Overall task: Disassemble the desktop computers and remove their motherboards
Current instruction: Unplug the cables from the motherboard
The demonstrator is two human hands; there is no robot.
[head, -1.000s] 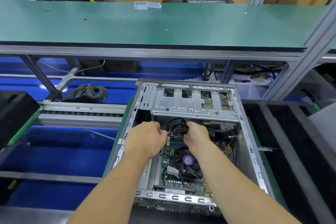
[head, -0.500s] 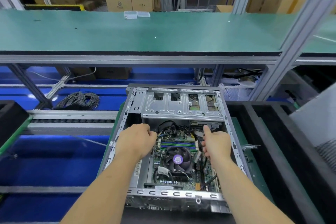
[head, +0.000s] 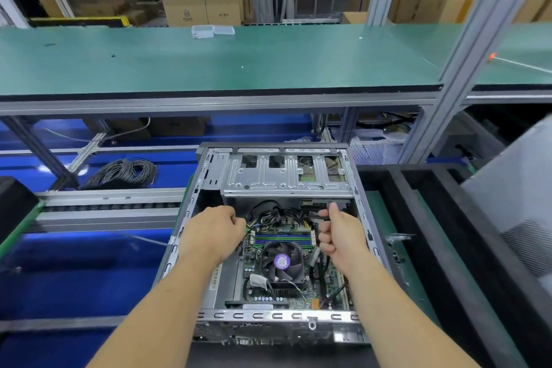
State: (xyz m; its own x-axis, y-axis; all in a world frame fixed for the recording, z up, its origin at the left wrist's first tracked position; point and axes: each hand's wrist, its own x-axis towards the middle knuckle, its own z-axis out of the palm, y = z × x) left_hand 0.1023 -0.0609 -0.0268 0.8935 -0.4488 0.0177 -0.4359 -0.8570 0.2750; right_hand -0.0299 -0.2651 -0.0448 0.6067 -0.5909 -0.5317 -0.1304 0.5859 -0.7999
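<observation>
Two hands reach into the open computer case (head: 363,218), which lies on its side with the motherboard (head: 325,281) facing up. The left hand (head: 213,236) has its fingers curled over the left part of the wire bundle (head: 274,213); its fingertips are hidden, so I cannot tell if they really hold a wire. The right hand (head: 340,234) has the thumb pointing up and the other fingers folded, and it pinches a grey cable (head: 315,215) just under the metal drive cage (head: 286,176). The motherboard lies below and between both sets of fingers, and its cooler fan (head: 282,261) with the purple label sits just nearer to the person than the knuckles. The memory sticks (head: 283,237) run between the two hands, directly under the fingertips.

Compared with half a second ago, the right hand is a little higher and closer to the drive cage, and its fingers are now closed on the cable. The left hand stays nearly at the same place on the left side of the wires.
</observation>
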